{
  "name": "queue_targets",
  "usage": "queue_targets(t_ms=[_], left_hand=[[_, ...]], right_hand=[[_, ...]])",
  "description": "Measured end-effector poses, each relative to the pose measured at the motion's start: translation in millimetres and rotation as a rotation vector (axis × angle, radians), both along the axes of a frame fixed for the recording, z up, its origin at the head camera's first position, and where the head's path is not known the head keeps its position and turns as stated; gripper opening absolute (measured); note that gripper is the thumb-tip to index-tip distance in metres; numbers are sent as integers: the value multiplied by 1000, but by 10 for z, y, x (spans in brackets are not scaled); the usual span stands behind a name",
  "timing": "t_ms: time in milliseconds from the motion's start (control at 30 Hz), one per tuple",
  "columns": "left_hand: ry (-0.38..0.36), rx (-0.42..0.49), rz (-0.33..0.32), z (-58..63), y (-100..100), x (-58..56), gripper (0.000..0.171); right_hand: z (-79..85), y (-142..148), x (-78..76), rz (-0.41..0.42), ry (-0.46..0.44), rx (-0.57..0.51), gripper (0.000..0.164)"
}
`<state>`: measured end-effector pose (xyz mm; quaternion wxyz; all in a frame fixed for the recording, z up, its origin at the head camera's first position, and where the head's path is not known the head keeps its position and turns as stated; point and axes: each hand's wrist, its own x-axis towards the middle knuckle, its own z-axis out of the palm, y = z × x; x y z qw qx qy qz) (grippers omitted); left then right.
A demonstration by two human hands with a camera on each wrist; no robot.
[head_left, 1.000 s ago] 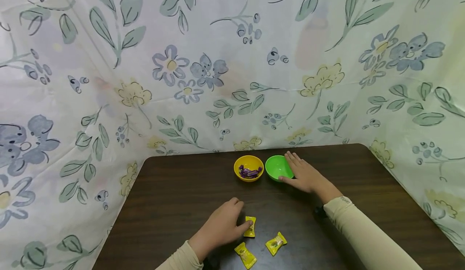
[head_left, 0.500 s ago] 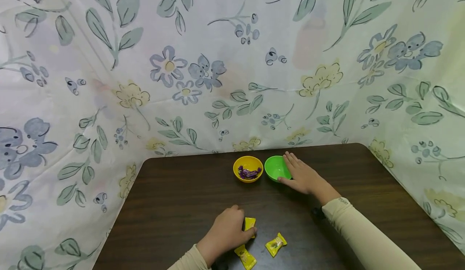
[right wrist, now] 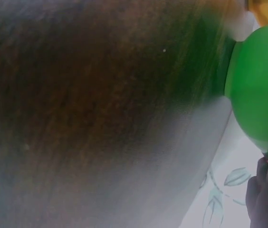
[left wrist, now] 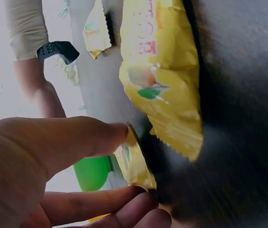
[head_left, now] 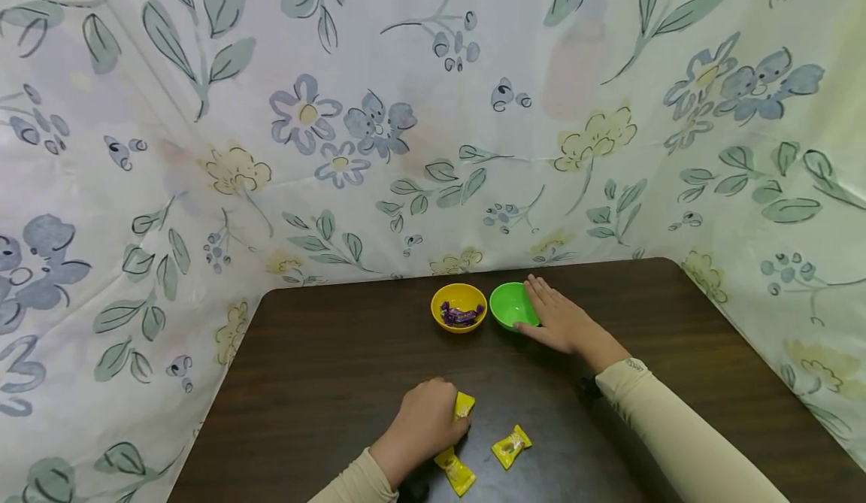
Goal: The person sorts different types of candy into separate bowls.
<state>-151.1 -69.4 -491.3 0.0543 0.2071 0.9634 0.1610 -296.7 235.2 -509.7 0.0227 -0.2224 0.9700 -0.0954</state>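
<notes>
My left hand (head_left: 425, 422) pinches a yellow wrapped candy (head_left: 464, 405) between thumb and fingers. In the left wrist view, the thumb lies on one end of this candy (left wrist: 138, 166) and the fingertips on the other. Two more yellow wrapped candies lie close by: one (head_left: 458, 476) just below the hand, another (head_left: 512, 446) to its right. My right hand (head_left: 567, 324) rests with straight fingers against the right side of a green bowl (head_left: 507, 306), whose visible inside holds nothing. In the right wrist view, fingertips touch the bowl's outer wall (right wrist: 262, 90).
A yellow bowl (head_left: 458, 291) with purple wrapped candies (head_left: 462, 315) stands immediately left of the green one. Both are near the far edge of the dark wooden table (head_left: 338, 368). A floral cloth (head_left: 433, 127) hangs behind and at the sides.
My left hand has moved slightly right and closed its fingers on the yellow candy, which now sits tilted. My right hand stays at the green bowl. The head view has shifted a little.
</notes>
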Motion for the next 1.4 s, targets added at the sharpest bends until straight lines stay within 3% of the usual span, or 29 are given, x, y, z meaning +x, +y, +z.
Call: queue_targets(t_ms=[300,533,733,833,1000,1133,1400], left_hand=[[0,43,-26,10,29,-8,40],[-2,27,-49,45,41,-52,35],[38,27,-67,-4,73,-104,39],[45,41,-74,-37,95,-148,36],[83,75,-117,-78,128,-244,14],[151,102,-161,-86,145,-338,19],[213,121,-200,-6,167,-532,21]], right_hand=[[-26,3,-1,-2,-9,-16,100],[7,-11,-1,4,14,-23,98],[7,-5,-1,-3,9,-27,98],[0,-11,1,-6,2,-31,98],[1,-25,20,-13,-6,-36,97],[4,-28,24,-14,-1,-37,97],[0,-22,19,-17,4,-30,97]])
